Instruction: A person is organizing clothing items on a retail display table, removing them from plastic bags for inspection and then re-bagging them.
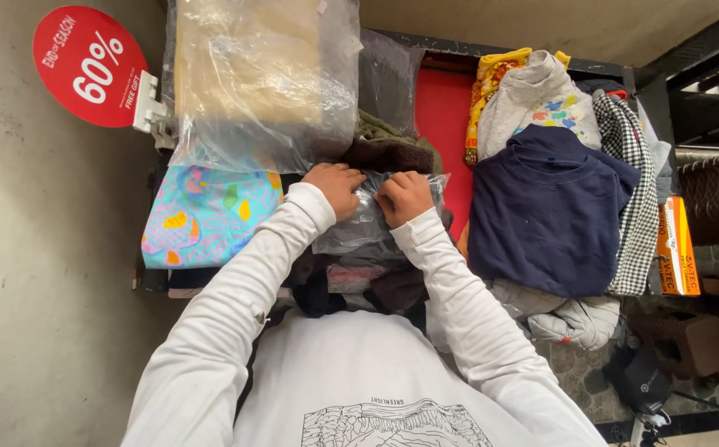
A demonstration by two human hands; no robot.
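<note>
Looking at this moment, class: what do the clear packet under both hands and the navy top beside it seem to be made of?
The clear crinkled packet under the left hand and right hand looks like thin glossy plastic film: see-through, wrinkled, with glare. The navy blue top looks like matte, soft knit fabric, perhaps fleece: no shine, stitched seams.

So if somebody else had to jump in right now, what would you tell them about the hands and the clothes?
Left hand: fingers curled down on the top edge of a clear plastic bag with dark clothing inside.
Right hand: gripping the same bag beside it.
The bag lies on a heap of dark garments in front of the person.
Nearby: a bigger clear bag further back, a bright patterned cloth on the left, a navy sweater on a pile to the right.
Whether the bag is sealed cannot be told.
</note>
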